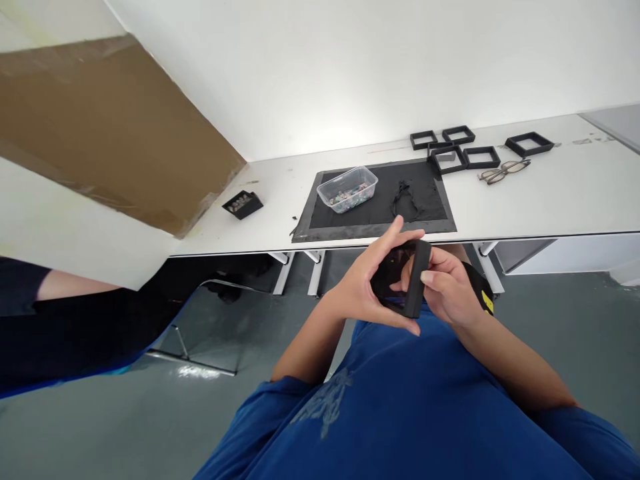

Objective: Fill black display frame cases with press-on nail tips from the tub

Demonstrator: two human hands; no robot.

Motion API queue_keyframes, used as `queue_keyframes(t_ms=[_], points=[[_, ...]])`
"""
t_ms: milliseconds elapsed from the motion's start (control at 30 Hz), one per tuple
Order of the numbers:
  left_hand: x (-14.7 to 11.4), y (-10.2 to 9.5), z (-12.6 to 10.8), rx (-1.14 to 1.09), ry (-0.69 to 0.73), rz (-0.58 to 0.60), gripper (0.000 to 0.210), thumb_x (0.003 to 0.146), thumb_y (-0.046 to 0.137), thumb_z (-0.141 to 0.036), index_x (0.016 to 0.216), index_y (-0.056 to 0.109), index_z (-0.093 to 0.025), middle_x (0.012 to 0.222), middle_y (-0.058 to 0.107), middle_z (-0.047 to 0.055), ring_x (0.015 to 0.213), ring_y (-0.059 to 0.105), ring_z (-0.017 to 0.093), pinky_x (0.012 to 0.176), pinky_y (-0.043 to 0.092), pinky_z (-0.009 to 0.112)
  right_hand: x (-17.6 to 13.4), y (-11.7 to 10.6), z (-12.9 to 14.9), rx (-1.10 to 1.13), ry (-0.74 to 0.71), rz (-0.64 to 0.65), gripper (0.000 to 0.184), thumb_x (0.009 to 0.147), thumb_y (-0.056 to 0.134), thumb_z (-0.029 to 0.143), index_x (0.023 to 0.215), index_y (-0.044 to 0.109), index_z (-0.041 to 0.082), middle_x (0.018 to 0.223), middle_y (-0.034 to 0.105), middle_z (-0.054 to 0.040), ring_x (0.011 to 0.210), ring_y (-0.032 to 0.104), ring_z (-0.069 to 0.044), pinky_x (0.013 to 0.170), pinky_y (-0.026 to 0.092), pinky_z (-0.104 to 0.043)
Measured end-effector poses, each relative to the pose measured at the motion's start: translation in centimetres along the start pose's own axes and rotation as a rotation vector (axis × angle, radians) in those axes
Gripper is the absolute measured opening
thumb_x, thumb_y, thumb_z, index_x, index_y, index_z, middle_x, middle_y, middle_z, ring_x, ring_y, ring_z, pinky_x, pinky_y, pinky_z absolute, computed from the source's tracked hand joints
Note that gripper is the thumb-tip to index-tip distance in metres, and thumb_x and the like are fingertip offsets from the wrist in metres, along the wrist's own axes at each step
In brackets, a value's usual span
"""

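A small black square frame point(419, 279) is held up in front of my body, just off the table's front edge. It is tilted, and its inside looks dark and glossy, with fingers showing in it; I cannot tell if through it or reflected. My left hand point(363, 283) grips it from the left, thumb and fingers spread around opposite edges. My right hand point(453, 287) is closed on its right side, thumb against the outer rim. Beyond the hands, a clear plastic tub point(349, 190) of small colourful pieces sits on a black mat point(385, 223), near a dark crumpled strand point(404, 199).
Several black frames point(449, 160) lie at the back right of the white table point(560, 193), with one frame point(529, 143) apart. Eyeglasses point(504, 171) lie before them. A black holder point(243, 205) stands left. A brown-covered partition point(115, 133) rises at left, with another person's arm point(75, 287) below.
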State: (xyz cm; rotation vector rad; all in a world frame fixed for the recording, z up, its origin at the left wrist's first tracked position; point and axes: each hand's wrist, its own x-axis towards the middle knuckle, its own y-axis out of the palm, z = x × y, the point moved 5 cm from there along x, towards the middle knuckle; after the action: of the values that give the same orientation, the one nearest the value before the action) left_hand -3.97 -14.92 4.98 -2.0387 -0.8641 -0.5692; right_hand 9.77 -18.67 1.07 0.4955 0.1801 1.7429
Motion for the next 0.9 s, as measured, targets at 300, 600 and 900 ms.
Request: queue_keyframes(t_ms=[300, 600, 900], points=[[-0.6, -0.4, -1.4, 0.100, 0.063, -0.064, 0.130, 0.059, 0.092, -0.082, 0.166, 0.045, -0.025, 0.146, 0.067, 0.018, 0.130, 0.068, 0.034, 0.114, 0.059, 0.049, -0.6, 0.8, 2.1, -0.008, 0.033, 0.141, 0.032, 0.087, 0.083, 0.050, 0.085, 0.071, 0.021, 0.080, 0.073, -0.0030, 0.077, 0.069, -0.019, 0.072, 0.060, -0.033], [-0.5, -0.1, -1.7, 0.130, 0.079, -0.071, 0.129, 0.063, 0.092, -0.079, 0.167, 0.041, -0.023, 0.142, 0.069, 0.018, 0.125, 0.071, 0.033, 0.112, 0.060, 0.049, -1.5, 1.7, 4.8, -0.302, 0.009, 0.153, 0.016, 0.092, 0.064, 0.022, 0.077, 0.065, 0.020, 0.069, 0.062, 0.0027, 0.062, 0.057, -0.012, 0.057, 0.048, -0.024], [-0.3, 0.5, -1.3, 0.018, -0.023, -0.079, 0.115, 0.059, 0.093, -0.080, 0.153, 0.054, -0.027, 0.136, 0.072, 0.016, 0.120, 0.073, 0.035, 0.106, 0.062, 0.051, -1.8, 1.7, 3.3, -0.113, -0.093, 0.040, 0.017, 0.090, 0.064, 0.018, 0.073, 0.062, 0.021, 0.067, 0.061, 0.0025, 0.058, 0.050, -0.011, 0.055, 0.041, -0.025]])
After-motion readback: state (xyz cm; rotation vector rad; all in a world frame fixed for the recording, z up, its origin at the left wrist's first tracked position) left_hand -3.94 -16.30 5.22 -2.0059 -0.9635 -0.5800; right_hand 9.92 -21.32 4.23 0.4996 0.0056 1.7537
